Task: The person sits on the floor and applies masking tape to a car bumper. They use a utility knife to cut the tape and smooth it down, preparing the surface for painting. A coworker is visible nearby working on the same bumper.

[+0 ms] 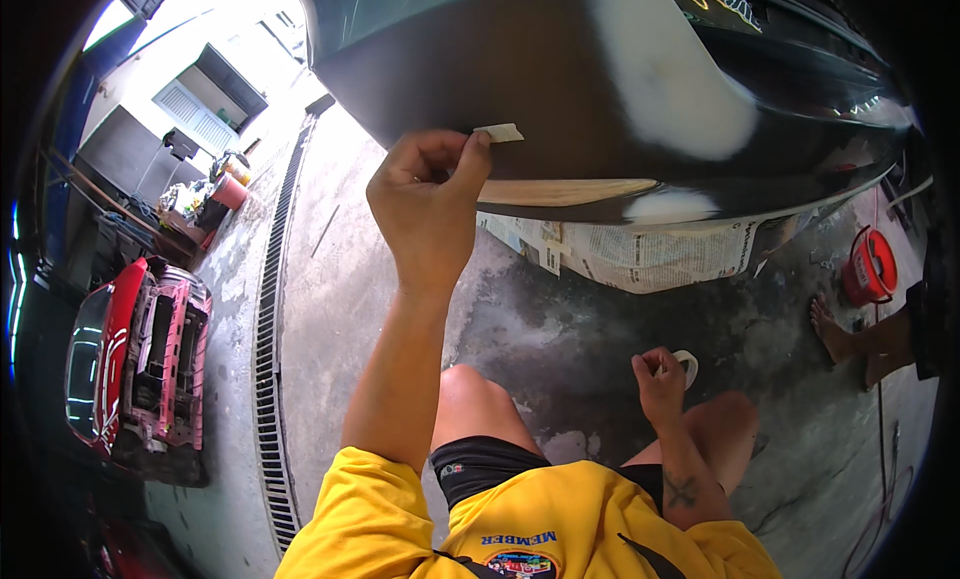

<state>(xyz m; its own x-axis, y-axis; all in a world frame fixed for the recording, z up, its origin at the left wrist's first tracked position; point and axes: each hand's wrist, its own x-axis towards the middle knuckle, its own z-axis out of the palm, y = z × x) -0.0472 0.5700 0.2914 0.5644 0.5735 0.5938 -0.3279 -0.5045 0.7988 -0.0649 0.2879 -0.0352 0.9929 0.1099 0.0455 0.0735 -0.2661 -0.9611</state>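
Observation:
My left hand (pixel 425 204) is raised at the dark car bumper (pixel 520 69), pinching a short strip of cream masking tape (pixel 506 133) between thumb and finger. The strip's free end points right, over the panel; whether it touches the surface I cannot tell. Lower down, by my right knee, my right hand (pixel 661 387) is closed round a pale roll of tape (pixel 690 367), mostly hidden by the fingers. Whitish patches (pixel 670 79) mark the bumper, and a long tan patch (pixel 570 190) runs along its lower edge. Newspaper (pixel 650 254) hangs below that edge.
A red bucket (pixel 869 266) stands at the right beside another person's bare feet (pixel 840 331). A floor drain grate (pixel 272 319) runs along the left. Beyond it sits a red car (pixel 130 359) with its front stripped. Pots and clutter (pixel 205 204) line the far-left wall.

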